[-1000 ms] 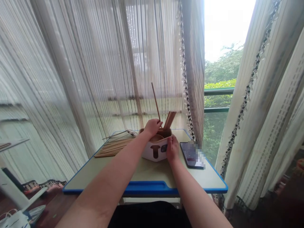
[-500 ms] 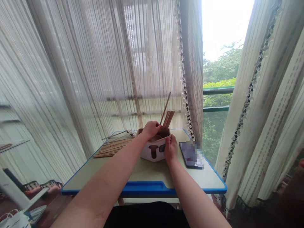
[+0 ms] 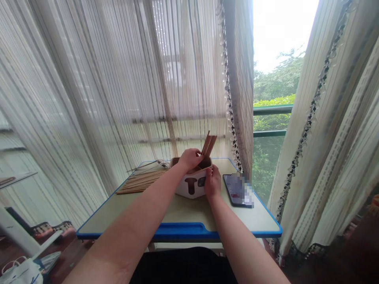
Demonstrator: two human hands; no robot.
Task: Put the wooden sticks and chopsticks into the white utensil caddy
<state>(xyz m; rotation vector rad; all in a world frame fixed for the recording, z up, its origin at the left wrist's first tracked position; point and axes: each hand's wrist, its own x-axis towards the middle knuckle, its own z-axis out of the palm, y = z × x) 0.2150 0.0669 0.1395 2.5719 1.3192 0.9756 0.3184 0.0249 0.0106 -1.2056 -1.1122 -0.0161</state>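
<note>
A white holder box with a brown inside and a T-shaped cut-out stands on the table. My left hand reaches over its rim, fingers closed on a thin wooden chopstick that leans up to the right. Its lower end is hidden in the box. Right beside it, several chopsticks stand upright in a bunch at the box's right side. My right hand is wrapped round the right wall of the box. Left of the box lies a spread of more chopsticks, partly behind my left forearm.
A phone lies on the table's right side. Small metal utensils lie at the back left. The table has a blue edge and a curtain behind it. A white bag stands low on the left.
My left hand's chopstick has moved down into the box, its top now near the height of the bunch. My right hand stays on the box. The view has shifted slightly.
</note>
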